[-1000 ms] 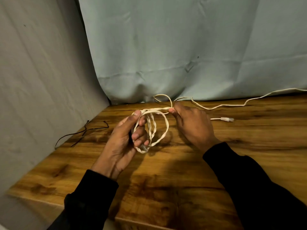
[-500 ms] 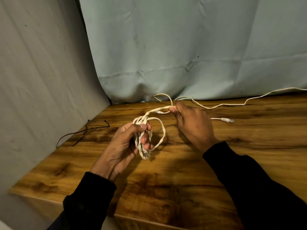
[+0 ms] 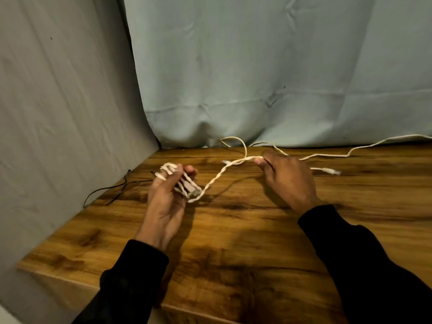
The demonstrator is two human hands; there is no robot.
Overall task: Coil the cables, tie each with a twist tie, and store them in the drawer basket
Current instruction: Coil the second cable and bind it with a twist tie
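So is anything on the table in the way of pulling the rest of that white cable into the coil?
Nothing visible. The white cable trails freely across the table behind the right hand; the black ties lie beyond the left hand.

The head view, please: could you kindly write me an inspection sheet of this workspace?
Surface: wooden table, grain visible.
Job's things: white cable, partly coiled; drawer basket: nothing seen.
Clutter: thin black ties at the table's left edge.
Grippers: left hand holds the coils; right hand pinches the strand.
Cables: loose white run trails right; plug lies on the table.
Surroundings: pale cloth backdrop.
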